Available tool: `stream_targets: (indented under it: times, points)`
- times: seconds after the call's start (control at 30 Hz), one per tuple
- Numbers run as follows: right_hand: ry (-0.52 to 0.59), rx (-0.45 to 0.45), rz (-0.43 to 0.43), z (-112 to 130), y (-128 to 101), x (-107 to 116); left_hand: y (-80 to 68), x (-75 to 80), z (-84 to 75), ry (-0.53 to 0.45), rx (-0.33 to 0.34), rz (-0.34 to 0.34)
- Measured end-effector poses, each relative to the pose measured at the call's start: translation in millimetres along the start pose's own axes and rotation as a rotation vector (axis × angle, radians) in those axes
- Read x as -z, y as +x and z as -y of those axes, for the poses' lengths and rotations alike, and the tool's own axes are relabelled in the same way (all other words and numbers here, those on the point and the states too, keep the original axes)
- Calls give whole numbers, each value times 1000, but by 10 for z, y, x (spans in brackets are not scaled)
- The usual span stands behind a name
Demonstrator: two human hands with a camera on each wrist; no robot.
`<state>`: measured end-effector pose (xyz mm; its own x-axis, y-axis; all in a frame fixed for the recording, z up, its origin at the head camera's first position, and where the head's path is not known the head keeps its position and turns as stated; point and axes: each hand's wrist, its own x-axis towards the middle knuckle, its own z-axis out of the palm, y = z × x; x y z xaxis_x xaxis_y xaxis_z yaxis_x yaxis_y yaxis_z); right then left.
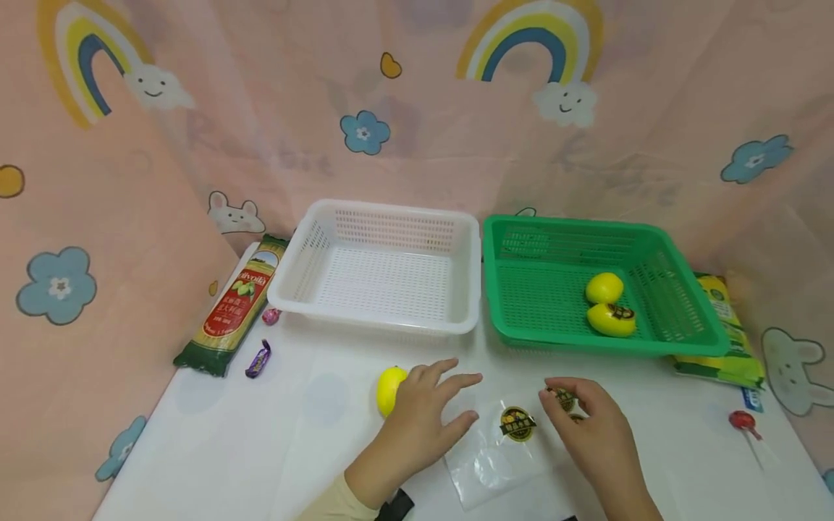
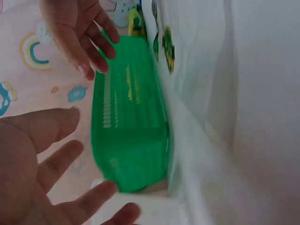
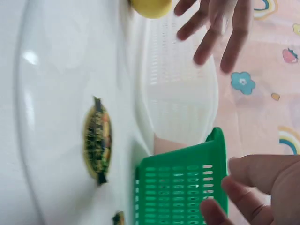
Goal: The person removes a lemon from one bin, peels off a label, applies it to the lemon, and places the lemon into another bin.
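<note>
My left hand (image 1: 426, 412) hovers with spread fingers over the table, partly covering a lemon (image 1: 389, 389). Beside it, my right hand (image 1: 596, 434) is above a clear plastic sheet (image 1: 485, 474), its thumb and index finger bent toward each other. No object shows between those fingertips in the right wrist view. A round black-and-gold sticker (image 1: 518, 424) is on the sheet between the hands; more stickers (image 1: 564, 398) are partly hidden behind the right fingers. In the green basket (image 1: 541, 340) are two lemons, a plain one (image 1: 604, 287) and one with a dark sticker (image 1: 612, 320).
A white basket (image 1: 374, 322) stands left of the green one. At the left lie a noodle packet (image 1: 237, 304) and wrapped candies (image 1: 258, 359). A yellow-green packet (image 1: 733, 340) and a red lollipop (image 1: 743, 420) lie at the right. A patterned curtain (image 1: 417, 145) hangs behind.
</note>
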<state>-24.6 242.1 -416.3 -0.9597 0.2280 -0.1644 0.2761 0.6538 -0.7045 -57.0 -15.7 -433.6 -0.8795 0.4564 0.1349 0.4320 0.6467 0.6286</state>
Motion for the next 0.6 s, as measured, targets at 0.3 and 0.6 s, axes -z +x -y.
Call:
stream_targets:
  times: [0.3, 0.6]
  points:
    - [-58, -53, 81, -264, -74, -177, 189, -420, -42, 34, 52, 176]
    - [-28, -66, 147, -325, -99, -274, 189, -549, -110, 9, 43, 186]
